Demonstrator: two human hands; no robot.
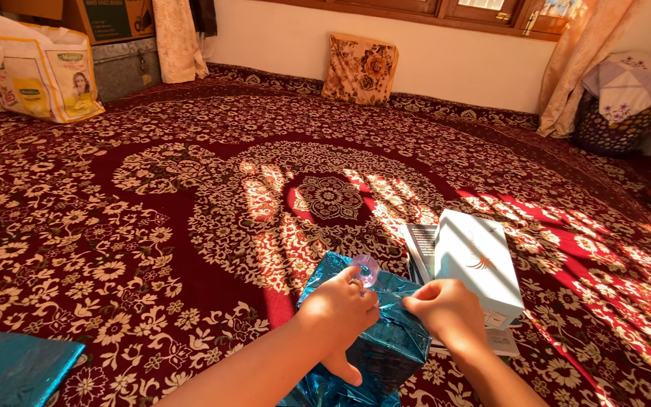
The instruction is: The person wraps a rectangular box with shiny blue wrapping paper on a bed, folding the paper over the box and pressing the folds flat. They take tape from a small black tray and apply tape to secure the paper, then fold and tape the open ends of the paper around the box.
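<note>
- Shiny blue foil wrapping paper covers a box-shaped parcel (374, 339), which is set on the patterned red carpet (152, 226) at the lower middle of the view, directly in front of the person.
- The left hand (338, 309) is pressed on the top of the parcel, fingers curled down over the foil; a small clear roll of tape (365, 269) is seen at its fingertips (whether it is gripped or merely touched cannot be told).
- The right hand (446, 310) is laid on the parcel's right upper edge, thumb and forefinger pinched together; what is pinched is too small to make out.
- A pale blue box (478, 264) is lying just to the right of the parcel, close beside the right hand, on top of a dark-printed booklet (420, 252).
- A loose sheet of the same blue foil (13, 369) is seen at the lower left corner, well apart from the hands.
- A floral cushion (360, 69) is propped against the far wall, and a printed carrier bag (35, 71) is standing at the upper left.
</note>
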